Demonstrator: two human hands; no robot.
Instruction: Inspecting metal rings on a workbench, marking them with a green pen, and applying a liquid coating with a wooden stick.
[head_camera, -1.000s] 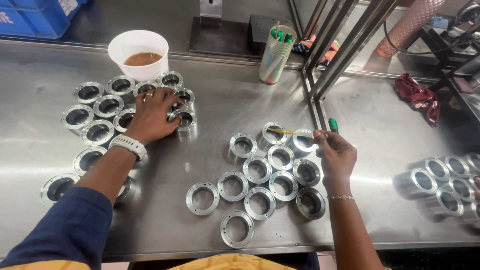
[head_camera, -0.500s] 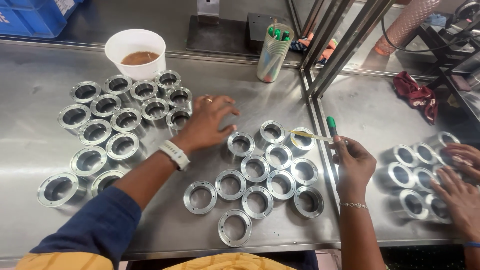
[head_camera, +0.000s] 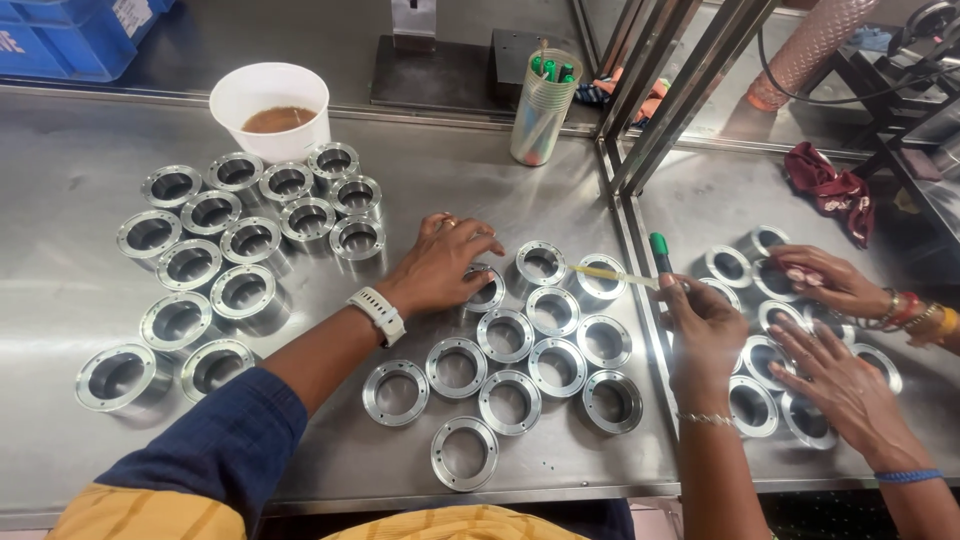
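My left hand (head_camera: 443, 262) rests on a metal ring (head_camera: 487, 290) at the left edge of the middle cluster of metal rings (head_camera: 530, 365), fingers curled over it. My right hand (head_camera: 703, 325) holds a green-handled brush (head_camera: 640, 273), whose yellowish tip points left at a ring (head_camera: 600, 277) in the top row of that cluster. A second cluster of metal rings (head_camera: 220, 250) lies to the left of my left hand.
A white bowl of brown liquid (head_camera: 271, 108) stands at the back left. A cup of green pens (head_camera: 543, 118) stands behind the middle cluster. A co-worker's two hands (head_camera: 835, 330) handle rings (head_camera: 760, 350) on the right. A red cloth (head_camera: 832, 190) lies behind them.
My left hand came from the left cluster across to the middle cluster and settled on a ring. The co-worker's hands have come into view on the right.
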